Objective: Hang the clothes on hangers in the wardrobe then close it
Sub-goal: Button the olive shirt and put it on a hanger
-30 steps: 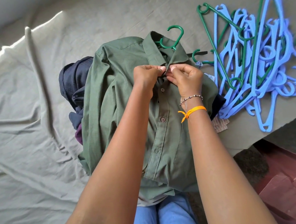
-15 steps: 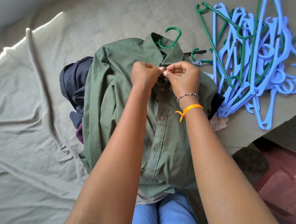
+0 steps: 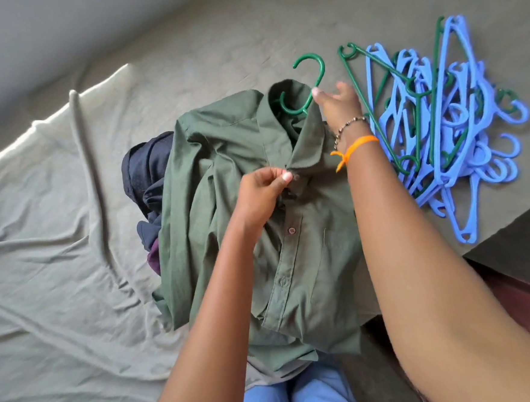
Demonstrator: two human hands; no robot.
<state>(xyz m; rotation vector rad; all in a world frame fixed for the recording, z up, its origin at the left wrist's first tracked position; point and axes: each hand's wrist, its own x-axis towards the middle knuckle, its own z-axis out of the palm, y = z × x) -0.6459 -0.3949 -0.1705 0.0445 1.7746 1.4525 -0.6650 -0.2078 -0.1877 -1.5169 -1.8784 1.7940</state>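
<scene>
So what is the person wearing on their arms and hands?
Both arms are bare, with no sleeves showing. The right hand has two things at its wrist: a thin beaded bracelet with dark and pale beads, and below it an orange band tied in a small knot with loose ends. The left hand wears nothing, and its fingernails look pale.

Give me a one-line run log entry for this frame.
stage: hanger in green shirt | left hand: pinches shirt front near collar | right hand: at green hanger hook, grip unclear | spare hangers: piled right
</scene>
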